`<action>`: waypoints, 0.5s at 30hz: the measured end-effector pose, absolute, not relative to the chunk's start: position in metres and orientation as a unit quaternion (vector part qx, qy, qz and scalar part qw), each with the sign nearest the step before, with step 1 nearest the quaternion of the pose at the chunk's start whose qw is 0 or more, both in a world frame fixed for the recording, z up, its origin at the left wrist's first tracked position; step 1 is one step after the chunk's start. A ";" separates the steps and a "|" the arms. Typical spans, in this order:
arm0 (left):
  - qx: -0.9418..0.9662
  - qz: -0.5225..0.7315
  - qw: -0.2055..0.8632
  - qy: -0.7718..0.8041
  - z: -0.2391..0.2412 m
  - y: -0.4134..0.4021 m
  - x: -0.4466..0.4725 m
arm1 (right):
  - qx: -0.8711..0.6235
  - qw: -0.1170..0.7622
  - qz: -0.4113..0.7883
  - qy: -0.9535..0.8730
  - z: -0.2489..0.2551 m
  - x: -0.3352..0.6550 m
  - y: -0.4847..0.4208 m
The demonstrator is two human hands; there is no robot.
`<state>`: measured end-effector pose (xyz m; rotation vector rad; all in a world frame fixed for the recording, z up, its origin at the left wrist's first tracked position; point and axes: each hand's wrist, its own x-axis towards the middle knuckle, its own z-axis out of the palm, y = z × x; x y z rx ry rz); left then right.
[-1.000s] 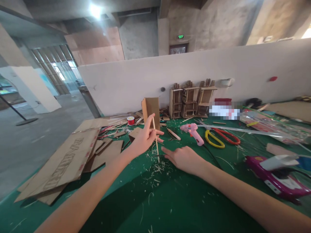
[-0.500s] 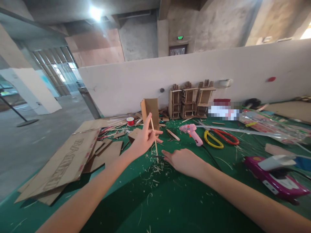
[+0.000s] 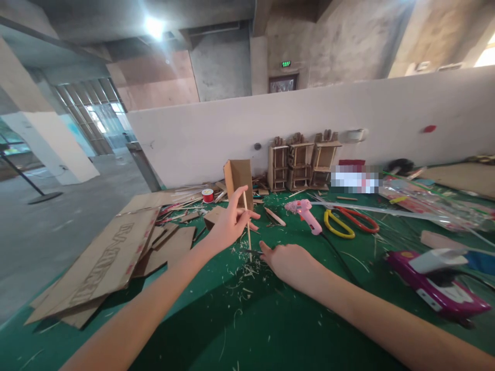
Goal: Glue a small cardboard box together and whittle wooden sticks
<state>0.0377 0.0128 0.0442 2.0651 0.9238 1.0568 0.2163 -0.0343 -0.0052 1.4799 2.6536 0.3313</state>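
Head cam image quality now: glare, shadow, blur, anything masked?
All head view: the ceiling lamp flares white with a halo; a broad shadow darkens the green tabletop's near side; a mosaic block hides one patch; the dark blade at the right hand is soft-edged, the stick in the left hand clearer.

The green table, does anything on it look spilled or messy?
Yes: pale shavings lie loose on the green table, mostly around the lower end of the thin stick in the left hand. They look messy because they're scattered.
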 end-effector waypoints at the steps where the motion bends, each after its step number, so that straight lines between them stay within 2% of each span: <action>1: 0.786 0.399 0.317 0.350 0.044 0.013 0.038 | 0.478 0.045 0.106 0.871 -0.006 0.216 -0.035; 10: 0.801 0.397 0.296 0.337 0.046 0.009 0.038 | 0.453 0.075 0.135 0.878 -0.012 0.217 -0.042; 15: 0.793 0.395 0.305 0.350 0.046 0.011 0.036 | 0.439 0.045 0.144 0.886 -0.012 0.220 -0.036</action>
